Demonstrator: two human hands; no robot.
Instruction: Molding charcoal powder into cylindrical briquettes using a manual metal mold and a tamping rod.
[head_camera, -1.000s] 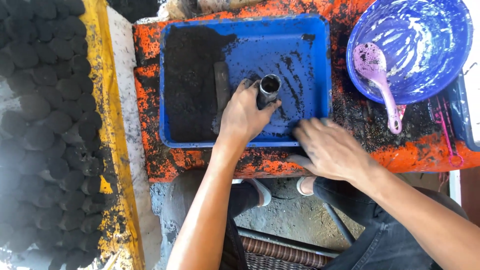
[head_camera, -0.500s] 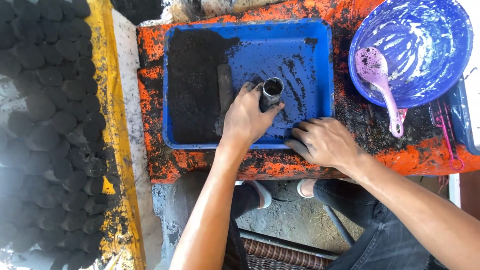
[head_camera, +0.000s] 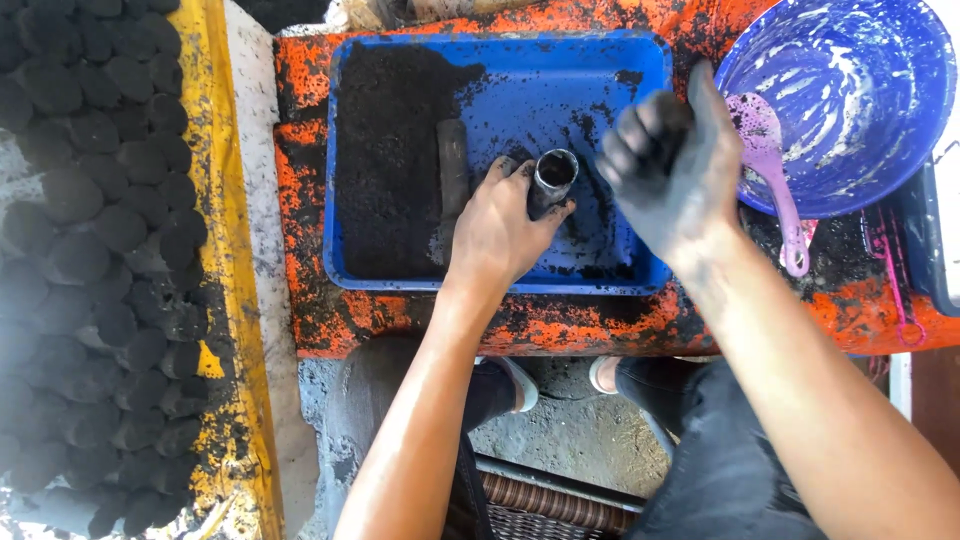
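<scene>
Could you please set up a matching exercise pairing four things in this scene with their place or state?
Things:
1. metal tube
2. purple scoop
3. black powder
4. right hand

Places or states:
A. heaped in the left part of the blue tray
B. raised above the tray, blackened
C. gripped upright by the left hand
D. lying in the blue bowl

Pairs: 1-C, 2-D, 3-A, 4-B

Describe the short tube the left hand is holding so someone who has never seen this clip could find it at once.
Start at the blue tray on the orange-stained bench, half covered in black powder. Near its middle the left hand wraps a short upright metal tube with an open, dark-filled mouth facing up. Unlike the grey rod lying flat beside it, it stands upright and is hollow.
</scene>
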